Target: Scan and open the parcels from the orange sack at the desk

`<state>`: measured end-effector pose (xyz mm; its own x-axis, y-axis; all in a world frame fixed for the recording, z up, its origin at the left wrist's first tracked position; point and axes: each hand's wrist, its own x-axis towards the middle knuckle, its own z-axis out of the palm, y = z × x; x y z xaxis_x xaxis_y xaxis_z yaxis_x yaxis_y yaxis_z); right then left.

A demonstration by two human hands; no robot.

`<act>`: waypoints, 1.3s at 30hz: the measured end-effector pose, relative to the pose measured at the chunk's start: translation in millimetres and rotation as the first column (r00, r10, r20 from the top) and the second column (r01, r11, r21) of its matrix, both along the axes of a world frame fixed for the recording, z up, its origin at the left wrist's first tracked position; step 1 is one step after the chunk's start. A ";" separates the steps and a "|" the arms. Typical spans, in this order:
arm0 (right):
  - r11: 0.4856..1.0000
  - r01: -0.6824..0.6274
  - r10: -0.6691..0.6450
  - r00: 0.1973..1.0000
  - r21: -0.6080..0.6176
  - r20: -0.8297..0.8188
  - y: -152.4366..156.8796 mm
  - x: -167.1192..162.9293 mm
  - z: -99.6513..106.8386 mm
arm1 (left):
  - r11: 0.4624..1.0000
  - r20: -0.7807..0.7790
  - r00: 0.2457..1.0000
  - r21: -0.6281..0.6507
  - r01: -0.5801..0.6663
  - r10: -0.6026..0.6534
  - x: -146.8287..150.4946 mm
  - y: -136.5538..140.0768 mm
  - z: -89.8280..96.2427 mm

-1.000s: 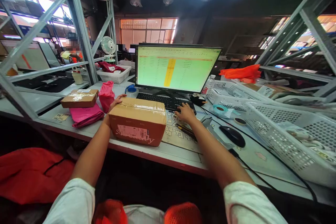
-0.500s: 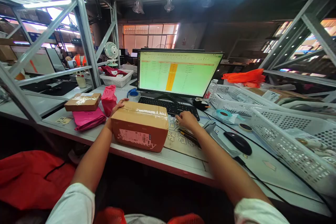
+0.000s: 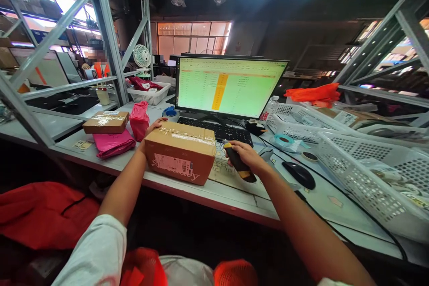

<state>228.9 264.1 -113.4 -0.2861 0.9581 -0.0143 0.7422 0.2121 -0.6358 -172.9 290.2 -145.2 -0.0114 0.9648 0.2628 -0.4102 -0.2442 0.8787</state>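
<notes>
A taped brown cardboard box (image 3: 181, 156) with a shipping label on its front sits at the table's near edge. My left hand (image 3: 156, 126) grips its far left corner; part of that hand is hidden behind the box. To the right of the box, my right hand (image 3: 246, 154) is closed around a black and yellow utility knife (image 3: 240, 163), held above the table mat. The knife's tip points up and left, toward the keyboard (image 3: 234, 134). Whether its blade is out is too small to tell.
Left of the box lie a pink parcel (image 3: 114, 144) under a flat brown box (image 3: 106, 122), and another pink parcel (image 3: 139, 120). A monitor (image 3: 228, 85) stands behind. On the right are a grey handheld scanner (image 3: 266, 154), a mouse (image 3: 299, 174) and white baskets (image 3: 355, 165).
My right hand has picked up the utility knife from the mat and lifted it. My left hand stays on the box. The camera view has shifted slightly.
</notes>
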 end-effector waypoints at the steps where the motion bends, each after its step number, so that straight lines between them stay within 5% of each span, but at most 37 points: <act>1: 0.999 -0.020 0.017 0.996 -0.038 -0.083 2.3 -7.7 6.1 | 1.000 -0.005 1.000 0.004 -0.003 0.003 -0.2 0.0 -0.2; 5: 0.989 -0.116 0.082 0.945 -0.090 -0.317 2.6 -29.8 22.3 | 1.000 -0.021 1.000 0.020 -0.017 0.017 0.5 -2.2 -3.1; 8: 0.985 -0.104 0.114 0.991 0.136 -0.067 -12.5 -37.8 26.3 | 1.000 -0.029 0.999 0.020 -0.018 0.018 0.9 -2.2 -5.0; 12: 0.907 -0.117 0.000 0.961 0.405 0.277 -48.2 -45.1 31.1 | 0.999 -0.043 0.998 0.017 -0.035 0.036 -2.3 2.8 -5.4; 17: 0.880 -0.215 0.084 0.948 0.423 0.306 -71.3 -41.1 38.9 | 0.999 -0.055 0.998 0.004 -0.034 0.034 -4.8 6.7 -6.1; 23: 0.913 -0.106 -0.023 0.951 0.394 0.309 -41.9 -38.0 41.9 | 0.999 -0.076 0.996 0.007 -0.036 0.037 -1.6 3.6 -6.0; 27: 0.900 -0.159 0.004 0.934 0.405 0.358 -36.7 -44.0 43.6 | 0.999 -0.125 0.991 0.021 -0.046 0.048 -2.3 2.9 -4.8; 36: 0.846 -0.253 0.201 0.967 0.470 0.159 -93.9 -36.5 33.4 | 0.986 -0.201 0.965 0.013 -0.166 0.166 3.0 -5.8 4.1; 39: 0.849 -0.222 0.174 0.974 0.479 0.143 -97.2 -25.8 29.3 | 0.963 -0.214 0.940 0.003 -0.271 0.265 9.5 -19.7 11.7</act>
<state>203.1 166.9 -84.1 -0.4910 0.7710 0.4055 0.7000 0.6263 -0.3431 -163.5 270.5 -133.4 -0.2179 0.9403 0.2616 -0.1376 -0.2949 0.9456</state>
